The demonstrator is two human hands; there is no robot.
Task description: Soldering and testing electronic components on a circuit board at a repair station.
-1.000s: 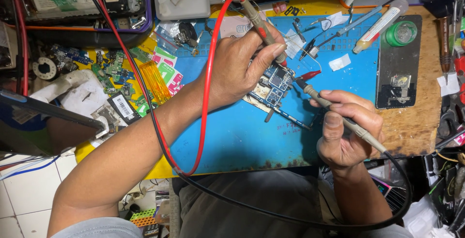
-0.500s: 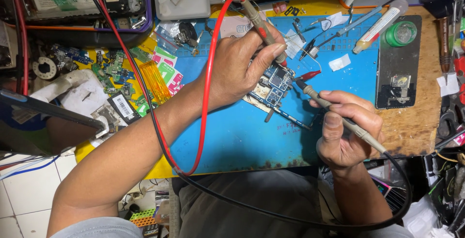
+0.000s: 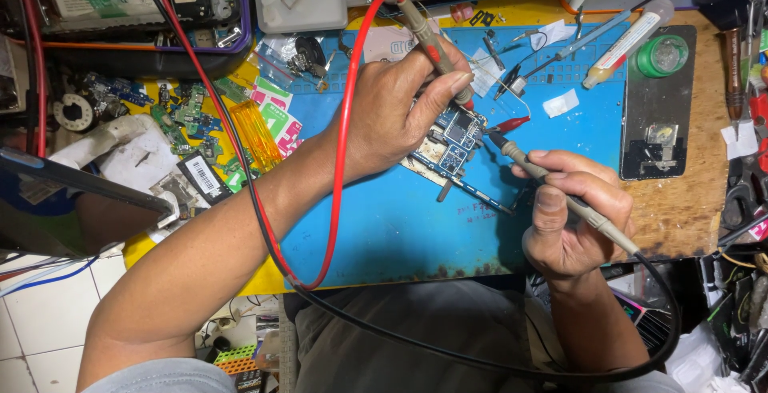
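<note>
A small phone circuit board (image 3: 450, 143) lies on a blue work mat (image 3: 416, 225). My left hand (image 3: 396, 117) grips a probe (image 3: 426, 34) with a red lead (image 3: 346, 129), its tip down at the board's upper edge. My right hand (image 3: 572, 217) grips a second probe (image 3: 560, 197) with a black lead (image 3: 512, 365); its tip meets the board's right side. A red-tipped clip (image 3: 512, 123) lies just right of the board.
A dark phone back plate (image 3: 658, 113) with a green round jar (image 3: 662, 54) sits at the right. White syringes (image 3: 620, 45) lie above the mat. Loose parts, flex cables and stickers (image 3: 200, 129) crowd the left. A dark tablet (image 3: 72, 201) sticks out at the left edge.
</note>
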